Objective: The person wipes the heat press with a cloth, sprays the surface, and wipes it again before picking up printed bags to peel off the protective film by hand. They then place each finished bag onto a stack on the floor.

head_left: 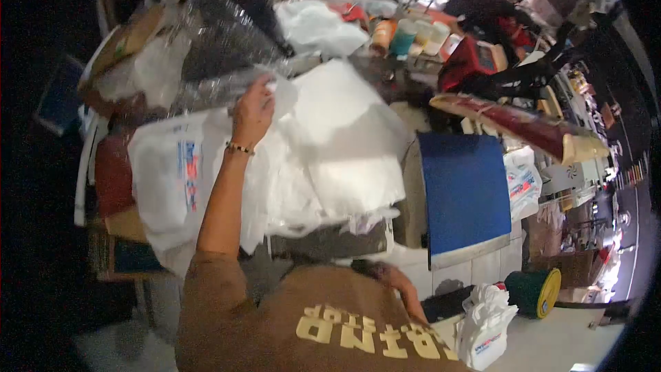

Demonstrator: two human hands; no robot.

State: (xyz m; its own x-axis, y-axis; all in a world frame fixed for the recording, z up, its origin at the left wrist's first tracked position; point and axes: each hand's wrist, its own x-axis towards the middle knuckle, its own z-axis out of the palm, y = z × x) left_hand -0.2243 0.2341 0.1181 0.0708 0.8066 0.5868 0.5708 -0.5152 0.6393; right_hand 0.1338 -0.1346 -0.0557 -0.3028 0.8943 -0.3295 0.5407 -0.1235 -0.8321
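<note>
My left hand (255, 111), with a beaded bracelet at the wrist, reaches forward over the work table. Its fingers are curled closed at the edge of a thin, whitish plastic sheet (284, 96). Beneath and beside the forearm lies a white plastic bag (162, 172) with blue and red print. A stack of plain white sheets or bags (344, 131) spreads to the right of the hand. Close to my body, my right hand (394, 280) is partly hidden by my brown shirt; it is closed around a small dark object (368, 268) whose kind I cannot make out.
Crumpled clear plastic (227, 34) and jars (403, 38) crowd the table's back. A blue panel (467, 193) stands to the right, below a long dark-red padded piece (509, 124). On the floor are a bundle of white bags (487, 324) and a green cylinder (533, 293).
</note>
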